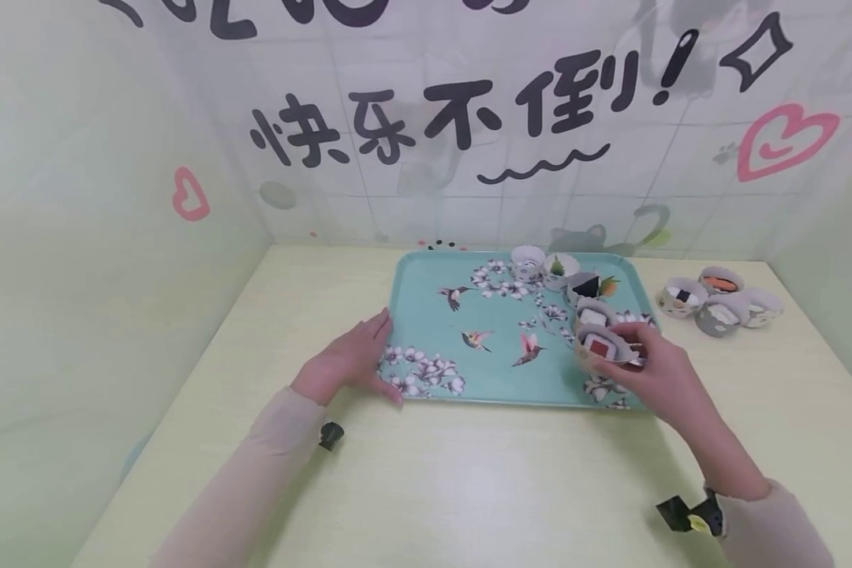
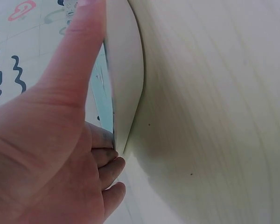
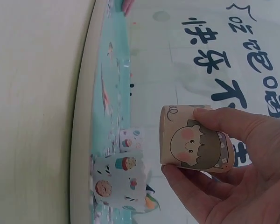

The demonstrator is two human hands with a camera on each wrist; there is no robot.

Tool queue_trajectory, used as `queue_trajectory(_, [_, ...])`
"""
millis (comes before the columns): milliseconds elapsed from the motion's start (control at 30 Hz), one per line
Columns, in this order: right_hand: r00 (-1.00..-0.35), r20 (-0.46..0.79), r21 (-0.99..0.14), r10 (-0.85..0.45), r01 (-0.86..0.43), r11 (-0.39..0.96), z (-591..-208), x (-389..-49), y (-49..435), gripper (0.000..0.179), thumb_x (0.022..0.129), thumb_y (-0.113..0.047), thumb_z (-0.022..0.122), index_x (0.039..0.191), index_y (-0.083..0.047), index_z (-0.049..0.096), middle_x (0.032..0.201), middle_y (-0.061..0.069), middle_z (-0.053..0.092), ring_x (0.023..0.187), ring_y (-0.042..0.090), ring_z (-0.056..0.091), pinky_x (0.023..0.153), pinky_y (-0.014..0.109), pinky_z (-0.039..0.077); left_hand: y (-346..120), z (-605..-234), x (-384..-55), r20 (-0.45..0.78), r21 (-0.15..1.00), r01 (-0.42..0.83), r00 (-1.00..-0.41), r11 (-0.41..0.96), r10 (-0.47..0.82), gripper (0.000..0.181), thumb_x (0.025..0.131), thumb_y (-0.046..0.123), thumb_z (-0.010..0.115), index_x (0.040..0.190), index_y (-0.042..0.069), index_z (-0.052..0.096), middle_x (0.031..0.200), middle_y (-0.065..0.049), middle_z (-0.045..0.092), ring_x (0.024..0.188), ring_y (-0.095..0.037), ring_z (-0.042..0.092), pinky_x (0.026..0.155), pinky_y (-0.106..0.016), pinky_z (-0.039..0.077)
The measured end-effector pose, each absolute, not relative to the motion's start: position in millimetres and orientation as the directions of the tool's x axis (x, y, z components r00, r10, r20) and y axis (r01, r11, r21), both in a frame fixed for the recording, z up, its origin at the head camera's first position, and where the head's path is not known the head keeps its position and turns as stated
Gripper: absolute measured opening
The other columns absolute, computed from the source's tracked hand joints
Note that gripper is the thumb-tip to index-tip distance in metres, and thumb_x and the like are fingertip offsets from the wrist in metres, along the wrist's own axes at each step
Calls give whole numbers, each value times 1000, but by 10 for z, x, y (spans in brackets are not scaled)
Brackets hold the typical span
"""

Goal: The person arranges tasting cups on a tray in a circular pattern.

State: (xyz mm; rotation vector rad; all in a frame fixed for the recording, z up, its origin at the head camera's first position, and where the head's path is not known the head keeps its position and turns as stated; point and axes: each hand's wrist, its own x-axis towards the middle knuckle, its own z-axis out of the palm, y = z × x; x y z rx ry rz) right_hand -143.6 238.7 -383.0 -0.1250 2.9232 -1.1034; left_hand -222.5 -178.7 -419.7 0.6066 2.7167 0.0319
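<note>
My right hand (image 1: 659, 369) pinches a paper baking cup (image 3: 189, 140) printed with a cartoon face, between thumb and fingers. Inside that cup lies a white sushi-like piece (image 1: 599, 347) with a red square top. It hangs above the right part of a turquoise tray (image 1: 426, 315) with birds and blossoms. Just behind it, another cup (image 1: 595, 315) with a white piece stands on the tray. At the tray's near left corner is my left hand (image 1: 351, 356), its fingers touching the left side and its thumb (image 2: 79, 51) stretched along the front edge.
Farther back on the tray stand a cup with a black piece (image 1: 584, 287), one with a green-topped piece (image 1: 559, 270) and a pale cup (image 1: 528, 263). Several filled cups (image 1: 720, 314) cluster on the table right of the tray. A printed curtain (image 1: 426, 173) hangs behind.
</note>
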Motion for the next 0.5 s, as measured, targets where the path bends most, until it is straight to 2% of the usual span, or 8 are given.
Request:
queue_trajectory(200, [-993, 23, -664, -118, -103, 741, -3912, -1408, 2234, 58, 89, -35, 76, 132, -3, 54, 121, 21, 65, 101, 30, 61, 76, 22, 53, -1797, -4187, -2209, -332, 101, 406, -847, 908, 416, 143, 61, 74, 78, 157, -5, 9, 167, -23, 3, 155, -38, 11, 128, -46, 19])
queue_trajectory(300, [-991, 29, -656, -128, -116, 746, -3962, -1388, 2193, 57, 88, -33, 77, 131, -4, 53, 122, 19, 65, 101, 30, 61, 80, 32, 55, -1799, -4180, -2205, -324, 101, 409, -849, 907, 418, 143, 60, 74, 78, 157, -6, 10, 167, -23, 4, 155, -39, 13, 128, -47, 22])
queue_trajectory(400, [-991, 28, -651, -129, -116, 750, -4021, -1371, 2175, 56, 88, -30, 77, 129, -3, 53, 122, 20, 65, 103, 31, 62, 84, 41, 56, -1796, -4172, -2205, -315, 102, 416, -848, 904, 426, 142, 61, 74, 78, 157, -7, 11, 166, -25, 6, 154, -41, 14, 127, -48, 23])
queue_trajectory(500, [-992, 8, -643, -130, -104, 759, -4074, -1355, 2163, 57, 87, -29, 78, 129, 0, 54, 121, 22, 66, 102, 31, 64, 84, 42, 57, -1790, -4169, -2201, -316, 109, 416, -847, 903, 428, 142, 61, 73, 78, 157, -7, 10, 166, -24, 5, 154, -40, 14, 127, -48, 22])
